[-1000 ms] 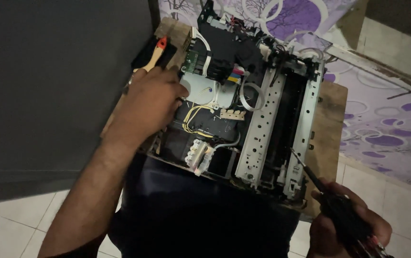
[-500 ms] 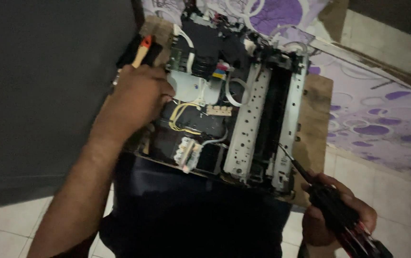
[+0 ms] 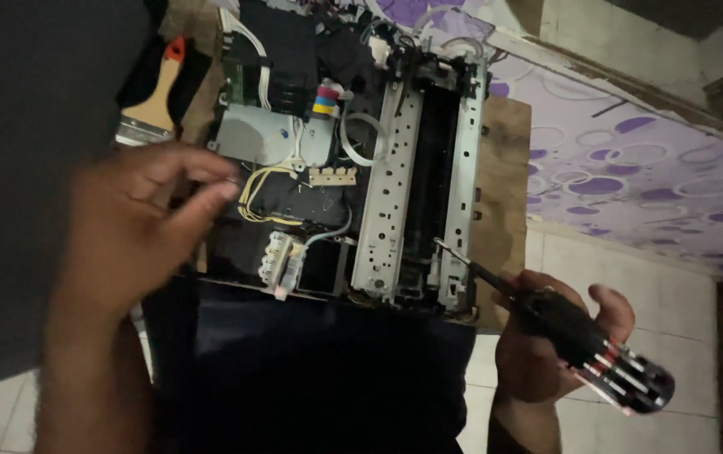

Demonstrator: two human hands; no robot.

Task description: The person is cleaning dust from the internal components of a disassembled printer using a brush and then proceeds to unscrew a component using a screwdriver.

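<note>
My right hand [image 3: 546, 340] grips screwdriver [image 3: 584, 340], tip at opened printer [image 3: 353, 160] frame's near edge; left hand [image 3: 139, 223] blurred left of it, fingertips pinched, contents unclear.

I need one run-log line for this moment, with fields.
left hand: raised beside opened printer, blurred | right hand: holds screwdriver, tip at metal frame | paintbrush: beside printer

Home floor: tiles [image 3: 630, 277], patterned purple mattress [image 3: 630, 168]
</note>
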